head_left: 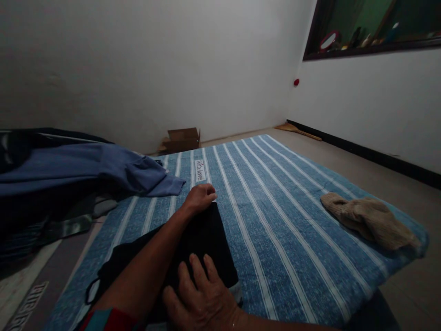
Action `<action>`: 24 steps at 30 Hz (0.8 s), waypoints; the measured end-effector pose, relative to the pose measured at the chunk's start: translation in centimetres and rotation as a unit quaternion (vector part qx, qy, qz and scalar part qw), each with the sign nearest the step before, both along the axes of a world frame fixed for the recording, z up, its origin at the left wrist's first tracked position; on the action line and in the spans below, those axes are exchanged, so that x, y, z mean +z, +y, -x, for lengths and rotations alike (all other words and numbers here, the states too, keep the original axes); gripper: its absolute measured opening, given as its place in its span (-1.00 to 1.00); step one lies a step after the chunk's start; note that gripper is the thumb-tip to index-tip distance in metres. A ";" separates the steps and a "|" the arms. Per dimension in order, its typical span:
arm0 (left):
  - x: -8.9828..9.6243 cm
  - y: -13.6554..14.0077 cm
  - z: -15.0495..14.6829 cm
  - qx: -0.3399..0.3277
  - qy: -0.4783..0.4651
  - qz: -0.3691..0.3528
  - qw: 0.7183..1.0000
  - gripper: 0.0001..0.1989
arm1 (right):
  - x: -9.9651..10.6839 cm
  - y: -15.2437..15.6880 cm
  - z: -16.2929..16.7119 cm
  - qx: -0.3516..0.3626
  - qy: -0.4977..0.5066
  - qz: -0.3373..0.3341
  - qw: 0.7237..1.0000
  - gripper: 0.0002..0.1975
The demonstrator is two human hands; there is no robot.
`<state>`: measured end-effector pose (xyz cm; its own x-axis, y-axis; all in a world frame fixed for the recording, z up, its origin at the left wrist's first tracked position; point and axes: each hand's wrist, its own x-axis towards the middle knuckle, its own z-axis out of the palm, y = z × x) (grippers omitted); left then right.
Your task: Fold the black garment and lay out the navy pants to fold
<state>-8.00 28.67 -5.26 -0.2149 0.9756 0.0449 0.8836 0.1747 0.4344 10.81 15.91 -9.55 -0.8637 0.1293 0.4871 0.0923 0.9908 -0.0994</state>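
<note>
A black garment (pixel 203 234) lies folded on the blue-and-white striped cloth (pixel 275 216). Its far corner is in my left hand (pixel 200 197), whose fingers are curled closed there, with a small white bit showing by the thumb. My right hand (pixel 203 294) lies on the near part of the garment, palm down and fingers apart. My left forearm crosses over the garment and hides part of it. At the garment's left edge a thin black loop (pixel 91 292) sticks out, and a grey patch (pixel 237 292) shows at its near right corner.
A heap of clothes with a blue-purple garment (pixel 103 165) on top lies at left. A tan knitted piece (pixel 372 218) rests near the cloth's right edge. Behind are a cardboard box (pixel 182 139) by the wall and a broom-like thing (pixel 298 130) on the floor.
</note>
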 end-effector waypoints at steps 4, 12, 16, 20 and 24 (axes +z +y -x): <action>3.3 -2.7 -1.3 -0.053 0.040 0.013 0.998 -0.78 | -0.5 -0.1 0.3 0.012 0.015 0.002 1.000 -0.41; 3.1 -14.8 -1.0 -0.097 0.153 0.044 0.982 -0.68 | -1.5 -1.2 0.3 -0.007 0.026 0.053 0.998 -0.39; 0.7 -19.4 0.6 -0.022 0.221 0.024 0.975 -0.63 | -2.5 -1.5 0.3 -0.004 0.033 0.044 0.998 -0.37; -0.6 -21.5 1.0 0.021 0.255 0.049 0.965 -0.54 | -3.3 -1.6 0.6 -0.016 0.048 0.026 0.998 -0.37; -1.5 -22.0 0.9 0.032 0.240 0.060 0.969 -0.50 | -3.7 -1.7 0.7 -0.028 0.062 -0.006 0.998 -0.41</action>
